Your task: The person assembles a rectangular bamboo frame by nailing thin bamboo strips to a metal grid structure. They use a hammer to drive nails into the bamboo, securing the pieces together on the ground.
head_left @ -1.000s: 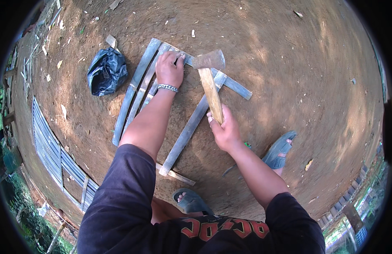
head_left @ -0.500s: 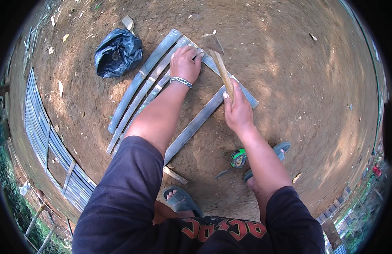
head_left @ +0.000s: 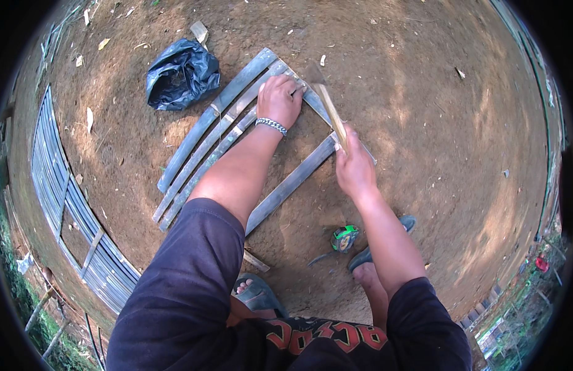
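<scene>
A second ago the flat of the axe [head_left: 333,116] faced up with its head sharp; now I see the head narrower and blurred, just beside my left hand [head_left: 280,102]. My right hand [head_left: 355,167] keeps its fingers wrapped round the wooden handle. My left hand stays at the same end of the wooden crosspiece [head_left: 318,106], over the tops of the slats [head_left: 203,143]. Its thumb and forefinger bend toward each other there; whether they pinch something small, I cannot tell. The tape measure [head_left: 344,238], mostly hidden by my right forearm a second ago, now shows whole, near my sandal [head_left: 362,260].

Red lettering runs across the chest of my dark shirt [head_left: 175,266]; the tape measure carries a label too small to make out.

The slats and crosspiece lie on bare brown ground [head_left: 459,179], dappled with sunlight and strewn with chips and dry leaves. Three slats sit close together on the left, while a single slat [head_left: 292,179] slants down from the crosspiece, well apart from them. A crumpled black plastic bag [head_left: 184,74] lies beyond the slats, with a wood scrap [head_left: 200,31] near it. A larger slatted panel [head_left: 101,278] lies at far left, and greenery [head_left: 26,315] edges the yard.
</scene>
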Demonstrator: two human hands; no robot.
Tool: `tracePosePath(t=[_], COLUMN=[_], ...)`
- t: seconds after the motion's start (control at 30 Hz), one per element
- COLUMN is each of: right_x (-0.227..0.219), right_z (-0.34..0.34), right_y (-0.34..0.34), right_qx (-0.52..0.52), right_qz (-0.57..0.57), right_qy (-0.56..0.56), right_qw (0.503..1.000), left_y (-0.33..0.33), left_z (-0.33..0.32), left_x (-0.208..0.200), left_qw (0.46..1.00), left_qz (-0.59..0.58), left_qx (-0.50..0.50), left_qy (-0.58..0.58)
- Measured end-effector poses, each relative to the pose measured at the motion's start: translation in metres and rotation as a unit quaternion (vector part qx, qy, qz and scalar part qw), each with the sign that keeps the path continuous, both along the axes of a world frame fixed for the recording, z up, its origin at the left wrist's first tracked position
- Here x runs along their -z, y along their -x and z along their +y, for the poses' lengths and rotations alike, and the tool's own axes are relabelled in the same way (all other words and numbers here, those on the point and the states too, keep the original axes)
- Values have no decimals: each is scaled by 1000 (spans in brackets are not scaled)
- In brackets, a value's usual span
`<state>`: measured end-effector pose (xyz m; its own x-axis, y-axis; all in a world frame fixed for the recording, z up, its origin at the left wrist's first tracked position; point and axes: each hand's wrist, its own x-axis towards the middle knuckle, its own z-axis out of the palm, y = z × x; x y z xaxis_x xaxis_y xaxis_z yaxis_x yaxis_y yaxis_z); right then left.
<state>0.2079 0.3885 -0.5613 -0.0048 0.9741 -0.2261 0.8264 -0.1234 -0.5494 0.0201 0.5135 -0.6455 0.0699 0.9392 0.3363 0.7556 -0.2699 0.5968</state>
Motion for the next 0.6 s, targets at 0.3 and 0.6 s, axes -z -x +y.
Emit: tracePosePath(t=[0.3, 0.6], right_x=[1, 0], right_z=[1, 0], right_y=[-2, -7], right_qx=[3, -2], right_qz=[-5, -13], right_qy=[34, 39], right_qw=[999, 999], left_y=[2, 2], left_z=[0, 0], left_x=[1, 1], left_qw=[1000, 1000], left_qz=[10, 10], left_qx=[5, -2], left_qy=[10, -5])
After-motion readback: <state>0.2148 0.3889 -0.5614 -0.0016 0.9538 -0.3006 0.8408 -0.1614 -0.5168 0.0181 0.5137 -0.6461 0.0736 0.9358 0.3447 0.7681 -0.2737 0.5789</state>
